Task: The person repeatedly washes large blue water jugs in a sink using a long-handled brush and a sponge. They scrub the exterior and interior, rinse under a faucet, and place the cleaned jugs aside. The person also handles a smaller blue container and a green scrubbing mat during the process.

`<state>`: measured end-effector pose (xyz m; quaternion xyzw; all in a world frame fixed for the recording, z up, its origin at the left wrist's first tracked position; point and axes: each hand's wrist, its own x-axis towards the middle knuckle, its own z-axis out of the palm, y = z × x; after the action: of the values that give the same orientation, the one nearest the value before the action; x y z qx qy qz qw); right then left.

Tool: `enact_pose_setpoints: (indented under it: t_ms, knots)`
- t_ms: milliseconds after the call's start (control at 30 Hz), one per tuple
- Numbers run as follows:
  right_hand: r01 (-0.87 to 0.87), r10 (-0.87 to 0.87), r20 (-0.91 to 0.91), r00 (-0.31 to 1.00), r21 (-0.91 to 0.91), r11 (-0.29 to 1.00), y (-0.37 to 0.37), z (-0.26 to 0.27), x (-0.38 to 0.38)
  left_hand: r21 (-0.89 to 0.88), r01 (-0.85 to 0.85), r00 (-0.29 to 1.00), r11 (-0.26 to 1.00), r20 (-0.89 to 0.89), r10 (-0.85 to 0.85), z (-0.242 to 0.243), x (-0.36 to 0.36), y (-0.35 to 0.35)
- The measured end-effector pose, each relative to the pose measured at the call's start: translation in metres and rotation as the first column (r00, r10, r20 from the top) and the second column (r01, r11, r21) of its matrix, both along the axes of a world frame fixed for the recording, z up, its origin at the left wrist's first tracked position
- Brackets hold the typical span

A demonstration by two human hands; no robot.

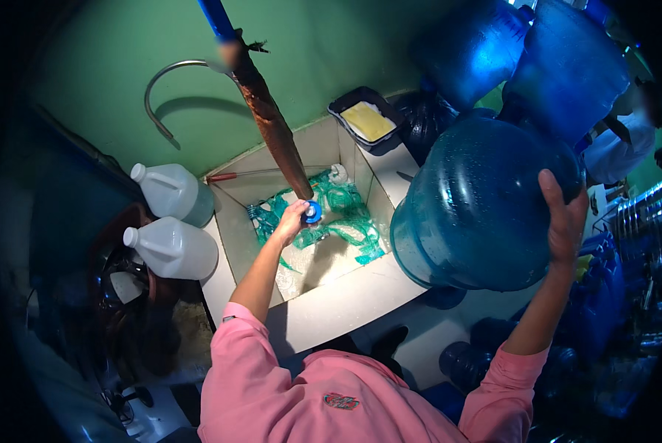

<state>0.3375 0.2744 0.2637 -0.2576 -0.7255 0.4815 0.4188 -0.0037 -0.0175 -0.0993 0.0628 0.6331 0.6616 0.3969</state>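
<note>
My left hand (291,222) reaches over a tiled basin (308,285) and holds a small round blue cap (312,212) with a pale centre. Just above the cap ends a long brown-wrapped pole or pipe (272,130), blue at its upper part. Green netting (347,202) lies in the water at the basin's bottom. On the right, my right hand (566,221) grips a large blue water jug (475,205), fingers spread on its side. The jug leans at the basin's right rim, and its mouth cannot be made out.
Two white plastic jugs (170,248) stand at the left rim. A black tray (364,119) with a yellow sponge (368,120) sits at the back corner. A curved metal pipe (159,91) juts from the wall. More blue jugs (569,72) and a person (621,147) are at right.
</note>
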Motion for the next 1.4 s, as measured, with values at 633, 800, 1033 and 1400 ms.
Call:
enact_pose_setpoints:
  t_ms: [633,800,1033,1400]
  knots:
    - [-0.009,0.077,-0.181,0.981,0.348,0.937,0.007,-0.007,-0.007,0.391,0.492,0.313,0.778,-0.913,0.261,0.389,0.181,0.224]
    - [0.173,-0.031,-0.221,0.975,0.662,0.73,0.008,-0.012,-0.004,0.057,0.65,0.1,0.757,-0.995,-0.011,0.39,0.19,0.225]
    - [0.32,-0.149,-0.301,0.942,0.672,0.668,-0.009,-0.013,-0.004,0.003,0.564,-0.032,0.826,-0.999,0.026,0.349,0.158,0.213]
    - [0.39,-0.311,-0.247,0.918,0.703,0.594,-0.011,-0.029,-0.023,-0.055,0.478,-0.24,0.877,-0.968,0.07,0.351,0.162,0.22]
